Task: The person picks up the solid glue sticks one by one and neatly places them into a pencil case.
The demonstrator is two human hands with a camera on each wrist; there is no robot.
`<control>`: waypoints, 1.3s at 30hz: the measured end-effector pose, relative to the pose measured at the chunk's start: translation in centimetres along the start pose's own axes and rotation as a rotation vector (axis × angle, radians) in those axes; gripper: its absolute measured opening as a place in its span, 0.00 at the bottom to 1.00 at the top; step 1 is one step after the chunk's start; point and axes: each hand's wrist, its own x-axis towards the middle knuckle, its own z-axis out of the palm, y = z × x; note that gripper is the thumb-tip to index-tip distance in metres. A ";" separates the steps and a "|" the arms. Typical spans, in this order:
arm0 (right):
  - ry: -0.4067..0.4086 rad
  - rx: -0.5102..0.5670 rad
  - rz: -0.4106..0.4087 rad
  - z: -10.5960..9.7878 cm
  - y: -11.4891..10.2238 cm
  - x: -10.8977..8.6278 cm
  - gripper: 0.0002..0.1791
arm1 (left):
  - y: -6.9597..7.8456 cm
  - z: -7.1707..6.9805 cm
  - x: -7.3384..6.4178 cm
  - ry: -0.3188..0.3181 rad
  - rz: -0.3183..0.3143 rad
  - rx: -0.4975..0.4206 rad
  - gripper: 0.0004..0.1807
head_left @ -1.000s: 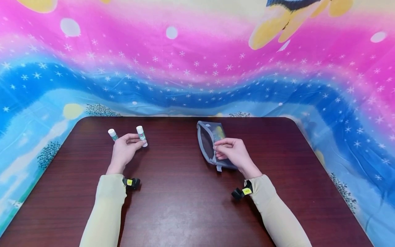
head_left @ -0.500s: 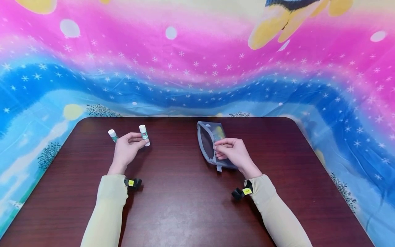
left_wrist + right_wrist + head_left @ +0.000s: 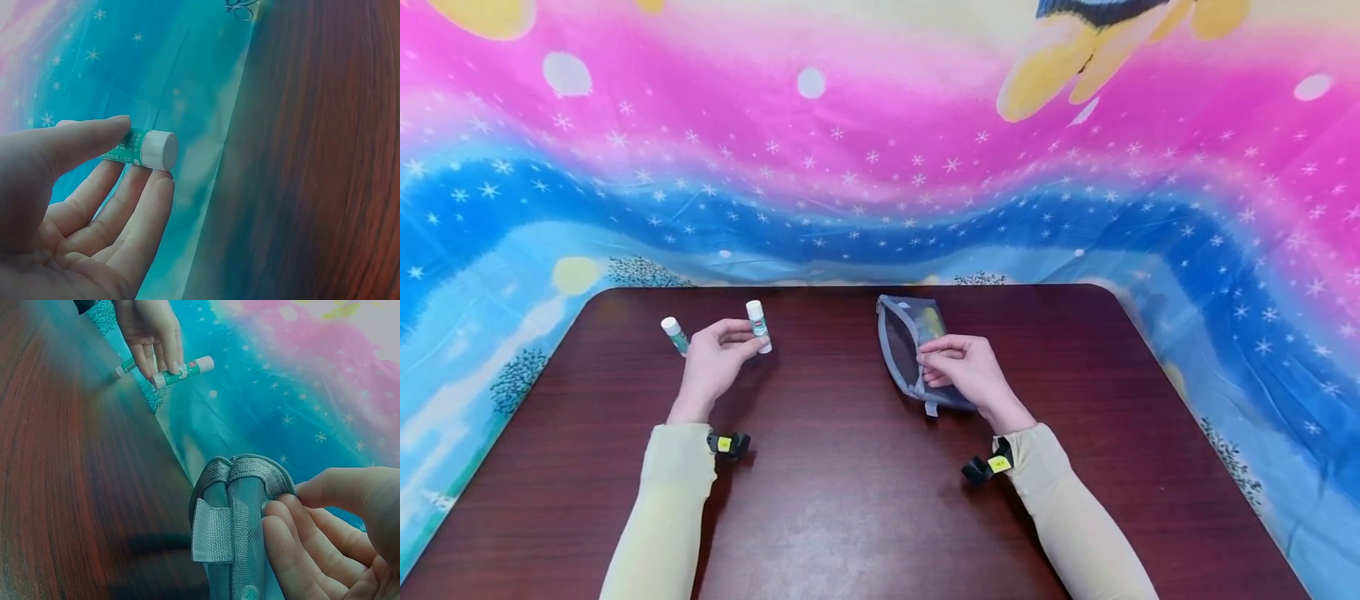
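Pinching a glue stick (image 3: 757, 320) mid-barrel, the left grip (image 3: 717, 354) leaves both ends free; the right grip (image 3: 964, 371) pinches a mesh zip pouch (image 3: 888, 353), apparently propping it agape

Seems to read "STI", partly covered, on the green label (image 3: 134, 147) of the glue stick (image 3: 161, 150) at nine o'clock, left wrist view, beside characters too small to tell. Shows a blurred red logo (image 3: 192, 364) at twelve o'clock, right wrist view. Bears illegible marks on yellow stickers (image 3: 724, 444) at eight and five o'clock, head view.
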 end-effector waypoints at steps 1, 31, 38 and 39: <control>0.001 0.000 0.001 0.0 0.0 0.0 0.12 | 0.1 0.1 0.0 0.000 0.002 0.000 0.25; -0.006 0.001 0.002 0.1 -0.1 -0.1 0.12 | 3.4 3.1 0.4 -0.048 0.072 -0.079 0.22; -0.002 0.004 0.004 0.2 0.0 0.0 0.12 | 3.8 4.1 0.4 -0.074 0.072 -0.085 0.20; -0.002 0.004 0.004 0.2 0.0 0.0 0.12 | 3.8 4.3 0.5 -0.079 0.071 -0.086 0.20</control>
